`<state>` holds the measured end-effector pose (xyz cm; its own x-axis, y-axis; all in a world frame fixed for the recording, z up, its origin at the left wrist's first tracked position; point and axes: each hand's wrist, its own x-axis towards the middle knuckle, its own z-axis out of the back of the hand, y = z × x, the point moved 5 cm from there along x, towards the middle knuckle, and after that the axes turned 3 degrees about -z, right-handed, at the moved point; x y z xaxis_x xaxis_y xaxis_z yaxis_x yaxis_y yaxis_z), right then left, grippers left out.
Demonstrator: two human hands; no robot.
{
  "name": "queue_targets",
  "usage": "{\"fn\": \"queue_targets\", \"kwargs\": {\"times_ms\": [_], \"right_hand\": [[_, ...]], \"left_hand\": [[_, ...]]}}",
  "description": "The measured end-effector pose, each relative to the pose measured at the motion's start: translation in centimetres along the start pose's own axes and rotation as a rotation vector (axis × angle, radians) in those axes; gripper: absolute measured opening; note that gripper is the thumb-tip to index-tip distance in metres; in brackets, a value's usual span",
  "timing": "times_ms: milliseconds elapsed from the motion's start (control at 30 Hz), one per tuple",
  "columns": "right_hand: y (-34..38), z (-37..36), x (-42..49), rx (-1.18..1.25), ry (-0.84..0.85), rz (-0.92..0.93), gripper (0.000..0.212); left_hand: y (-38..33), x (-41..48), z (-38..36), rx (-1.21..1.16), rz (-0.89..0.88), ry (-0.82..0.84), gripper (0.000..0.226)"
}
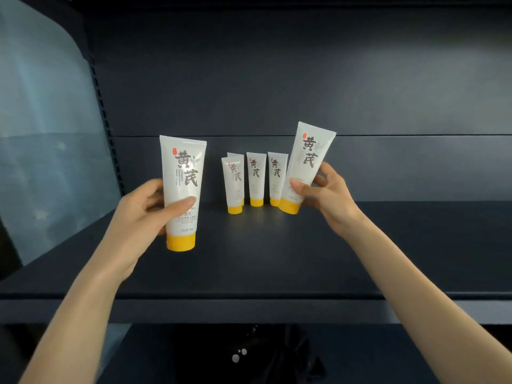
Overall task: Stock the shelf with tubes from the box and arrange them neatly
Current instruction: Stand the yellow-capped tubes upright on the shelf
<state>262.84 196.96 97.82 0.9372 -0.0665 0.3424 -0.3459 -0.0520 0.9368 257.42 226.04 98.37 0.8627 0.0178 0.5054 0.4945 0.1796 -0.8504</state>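
My left hand [146, 209] grips a white tube with a yellow cap [181, 189], held upright, cap down, above the dark shelf board [277, 259]. My right hand [324, 194] holds a second white tube [307, 162], tilted to the right, its yellow cap close to the shelf beside the standing row. Several smaller-looking white tubes [256, 178] stand cap down at the back of the shelf between my hands; one at the left [234, 184] has another partly hidden behind it. The box is not in view.
The shelf's dark back panel [277, 79] rises behind the tubes. A slotted upright [104, 120] and a translucent side sheet [41, 120] border the left. The shelf's front lip [249, 309] runs across below my forearms. Bare board extends to the right.
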Motion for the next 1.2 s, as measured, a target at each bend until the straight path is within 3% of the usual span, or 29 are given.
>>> {"fn": "queue_targets", "kwargs": {"times_ms": [133, 367, 633, 900, 1200], "right_hand": [[-1.1, -2.6, 2.1, -0.067, -0.035, -0.010, 0.044], [-4.6, -5.1, 6.7, -0.408, -0.125, 0.009, 0.045], [-8.8, -5.4, 10.6, -0.450, -0.297, -0.096, 0.051], [-11.8, -6.2, 11.8, -0.455, -0.271, -0.075, 0.042], [-12.3, -6.8, 12.6, -0.535, -0.277, -0.059, 0.050]], "left_hand": [[1.2, 0.9, 2.1, 0.020, -0.012, 0.023, 0.031], [2.8, 1.9, 3.7, 0.011, -0.008, 0.000, 0.032], [3.2, 2.4, 4.4, 0.025, -0.021, -0.005, 0.033], [4.1, 3.3, 3.1, 0.028, -0.001, -0.018, 0.035], [4.4, 4.1, 0.6, 0.045, -0.023, -0.016, 0.034]]}}
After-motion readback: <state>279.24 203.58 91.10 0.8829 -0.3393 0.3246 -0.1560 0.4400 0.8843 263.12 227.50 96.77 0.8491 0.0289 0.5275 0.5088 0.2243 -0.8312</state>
